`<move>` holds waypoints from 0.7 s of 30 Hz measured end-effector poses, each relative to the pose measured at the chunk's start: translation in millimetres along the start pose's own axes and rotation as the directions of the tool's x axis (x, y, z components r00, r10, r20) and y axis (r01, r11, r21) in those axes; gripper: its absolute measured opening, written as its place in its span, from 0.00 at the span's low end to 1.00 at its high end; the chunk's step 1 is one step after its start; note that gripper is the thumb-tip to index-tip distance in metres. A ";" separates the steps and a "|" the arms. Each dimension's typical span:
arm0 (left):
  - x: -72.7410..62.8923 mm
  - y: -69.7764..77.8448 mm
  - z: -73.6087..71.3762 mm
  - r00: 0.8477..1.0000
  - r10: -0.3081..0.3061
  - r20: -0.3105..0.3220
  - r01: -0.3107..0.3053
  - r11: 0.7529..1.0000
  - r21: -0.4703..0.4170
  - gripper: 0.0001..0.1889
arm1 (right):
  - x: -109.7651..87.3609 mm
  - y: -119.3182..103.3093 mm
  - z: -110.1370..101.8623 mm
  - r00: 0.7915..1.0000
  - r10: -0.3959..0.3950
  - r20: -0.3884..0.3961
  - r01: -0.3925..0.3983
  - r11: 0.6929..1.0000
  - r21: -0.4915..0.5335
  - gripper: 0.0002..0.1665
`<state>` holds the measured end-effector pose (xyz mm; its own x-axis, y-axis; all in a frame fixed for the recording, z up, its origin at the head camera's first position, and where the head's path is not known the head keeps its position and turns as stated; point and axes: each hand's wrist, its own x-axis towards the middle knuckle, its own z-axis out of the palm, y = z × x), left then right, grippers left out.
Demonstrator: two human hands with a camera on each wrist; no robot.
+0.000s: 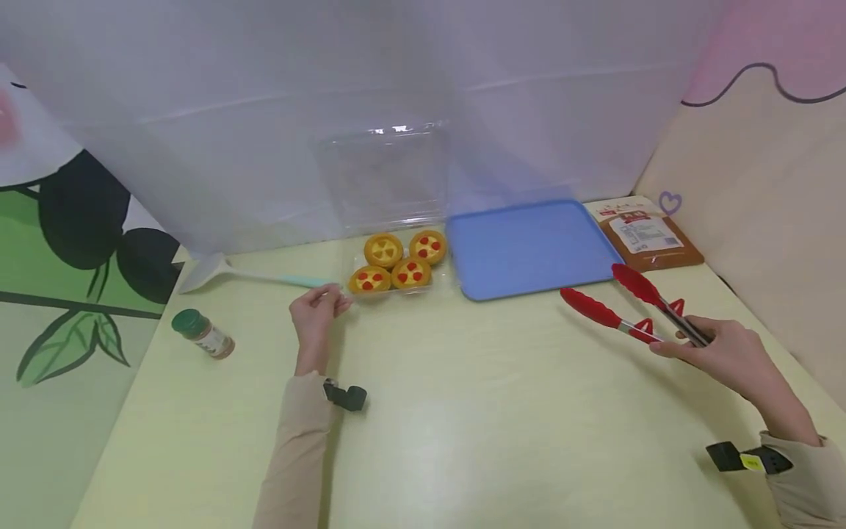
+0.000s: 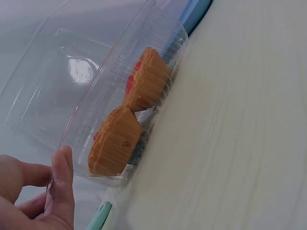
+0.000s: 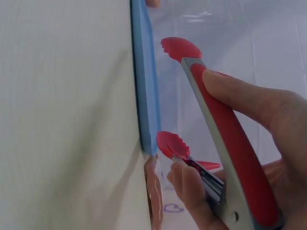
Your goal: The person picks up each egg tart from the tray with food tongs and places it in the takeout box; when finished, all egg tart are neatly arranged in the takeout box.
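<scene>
A clear plastic clamshell box (image 1: 396, 291) stands with its lid raised against the back wall. Several egg tarts (image 1: 411, 273) with red and yellow tops lie inside it. My left hand (image 1: 317, 314) pinches the box's front left corner between thumb and fingers, as the left wrist view also shows. On the right, my right hand (image 1: 730, 356) grips a pair of red-tipped tongs (image 1: 595, 308) by the arms, thumb on one side and fingers on the other. The tong tips are spread apart, above the table near a blue tray (image 1: 535, 250), with nothing between them.
A white ladle-like utensil (image 1: 205, 273) with a mint handle lies left of the box, its handle end by my left hand. A green-capped spice jar (image 1: 203, 334) lies farther left. The brown packet (image 1: 651, 235) rests beside the tray, near the right wall.
</scene>
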<state>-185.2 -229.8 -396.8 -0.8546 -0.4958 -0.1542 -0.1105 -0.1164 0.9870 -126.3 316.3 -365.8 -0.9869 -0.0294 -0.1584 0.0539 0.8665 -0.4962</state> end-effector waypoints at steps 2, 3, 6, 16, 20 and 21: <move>0.1 0.8 0.2 1.000 0.013 0.004 -0.013 1.000 -0.004 0.17 | -2.4 11.7 -0.4 1.000 0.024 -0.003 -0.024 1.000 -0.013 0.35; 0.2 0.9 0.2 1.000 0.019 0.004 -0.019 1.000 -0.008 0.17 | -2.6 16.6 -0.2 0.999 0.031 -0.007 -0.032 0.999 -0.021 0.34; 0.8 1.0 0.3 0.999 0.033 0.003 -0.033 0.999 -0.019 0.16 | -0.1 26.6 1.9 0.999 0.046 -0.006 -0.046 0.998 -0.030 0.33; 6.1 0.8 1.3 1.000 0.025 0.015 -0.024 0.999 -0.034 0.17 | 11.7 24.3 15.6 0.989 0.125 0.077 -0.109 0.978 -0.180 0.42; 6.7 2.5 0.6 0.999 0.011 0.041 -0.010 1.000 -0.020 0.17 | 13.7 16.9 17.0 0.983 0.148 0.107 -0.125 0.972 -0.197 0.41; 6.7 3.1 0.2 0.999 0.003 0.049 -0.003 1.000 -0.014 0.17 | 14.5 14.7 15.2 0.981 0.149 0.123 -0.123 0.972 -0.198 0.41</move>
<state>-191.3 -233.3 -394.7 -0.8789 -0.4533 -0.1484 -0.1012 -0.1269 0.9867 -137.5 321.0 -388.3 -0.9415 0.0388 -0.3348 0.1434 0.9451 -0.2937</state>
